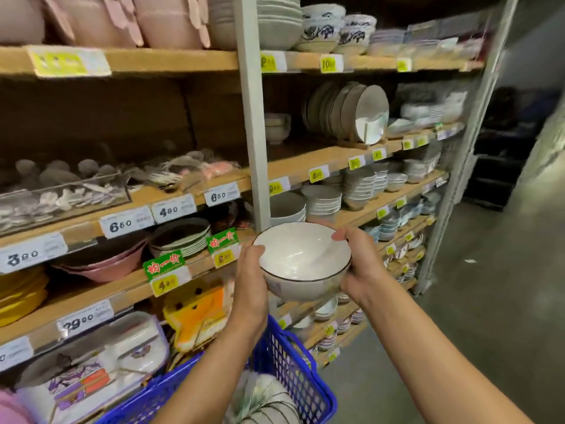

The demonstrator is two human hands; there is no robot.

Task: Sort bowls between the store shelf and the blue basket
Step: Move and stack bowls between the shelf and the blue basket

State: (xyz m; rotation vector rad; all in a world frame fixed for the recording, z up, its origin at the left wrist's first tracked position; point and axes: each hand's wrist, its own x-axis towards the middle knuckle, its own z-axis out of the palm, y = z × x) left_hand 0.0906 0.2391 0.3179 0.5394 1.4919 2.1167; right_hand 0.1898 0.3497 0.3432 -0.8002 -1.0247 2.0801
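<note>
White bowl [302,264] clasped upright between left hand [250,283] and right hand [363,267] — blue basket [301,377] below the left wrist, store shelf [305,162] beyond.

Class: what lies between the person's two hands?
A white bowl, dark-rimmed, held by the left hand and right hand; the head view shows it.

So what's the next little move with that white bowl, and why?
Probably ease the white bowl forward onto the shelf stack just behind it. The left hand and right hand hold it at that level, well above the blue basket. It could instead go down into the basket.
</note>
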